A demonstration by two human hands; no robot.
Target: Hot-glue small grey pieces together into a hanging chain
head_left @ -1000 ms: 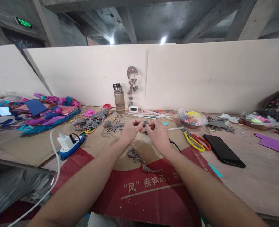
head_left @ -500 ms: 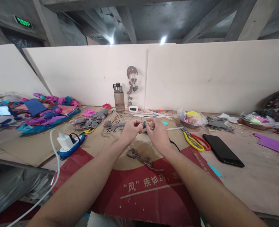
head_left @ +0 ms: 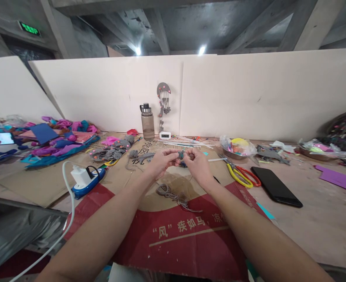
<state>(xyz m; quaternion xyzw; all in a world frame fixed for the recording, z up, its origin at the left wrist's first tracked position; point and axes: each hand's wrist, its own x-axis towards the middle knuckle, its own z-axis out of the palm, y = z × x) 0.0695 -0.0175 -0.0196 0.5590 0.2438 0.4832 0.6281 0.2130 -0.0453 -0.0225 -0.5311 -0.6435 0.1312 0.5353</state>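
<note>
Both grips on grey piece (head_left: 181,154) (fingertips)

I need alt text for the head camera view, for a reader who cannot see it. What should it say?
Two bare hands, left hand and right hand, meet above a cardboard sheet and pinch a small grey piece between the fingertips. Grey yarn lies just below them; yellow and red scissors and a black phone lie to the right.

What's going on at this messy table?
A person sits at a craft table, both hands raised over a sheet of cardboard. The left hand and right hand pinch a small grey piece between their fingertips. A loose grey cord lies below them; scissors and a phone rest to the right.
</note>
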